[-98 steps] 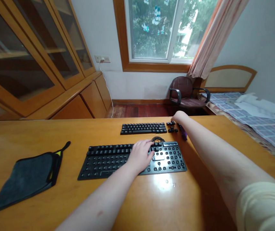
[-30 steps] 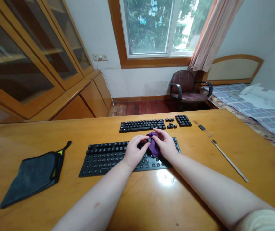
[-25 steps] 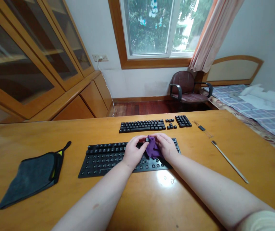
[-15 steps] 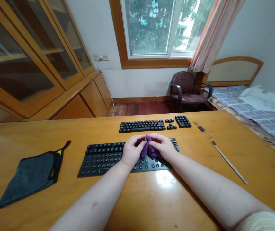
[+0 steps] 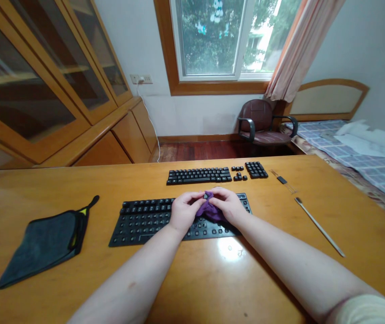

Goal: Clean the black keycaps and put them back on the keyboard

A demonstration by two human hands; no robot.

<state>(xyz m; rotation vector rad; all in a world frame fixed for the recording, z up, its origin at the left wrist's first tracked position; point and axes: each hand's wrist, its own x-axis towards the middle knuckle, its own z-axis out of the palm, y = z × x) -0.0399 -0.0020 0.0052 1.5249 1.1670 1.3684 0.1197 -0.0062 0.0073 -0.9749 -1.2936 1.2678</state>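
Observation:
Above the black keyboard (image 5: 135,229), my left hand (image 5: 185,210) and my right hand (image 5: 229,206) meet with fingertips pinched. Between them is a bunched purple cloth (image 5: 212,213), which my right hand grips. My left hand's thumb and forefinger hold a small dark keycap (image 5: 206,196) against the cloth, partly hidden by fingers. Keycaps still sit on the keyboard's back rows at the left, while bare switches show along the front rows. Behind it, loose black keycaps (image 5: 199,175) lie arranged in keyboard order, with a number-pad block (image 5: 256,169) at their right.
On the wooden table (image 5: 111,288), a folded dark grey cloth (image 5: 44,243) lies at the left. To the right are a wire keycap puller (image 5: 282,180) and a thin brush (image 5: 320,227). Beyond the table stand a brown chair (image 5: 260,117) and a bed (image 5: 354,148).
The purple cloth has shifted and folded lower between my fingers, and the keycap in it shows at a slightly different angle. Both hands stay in nearly the same place.

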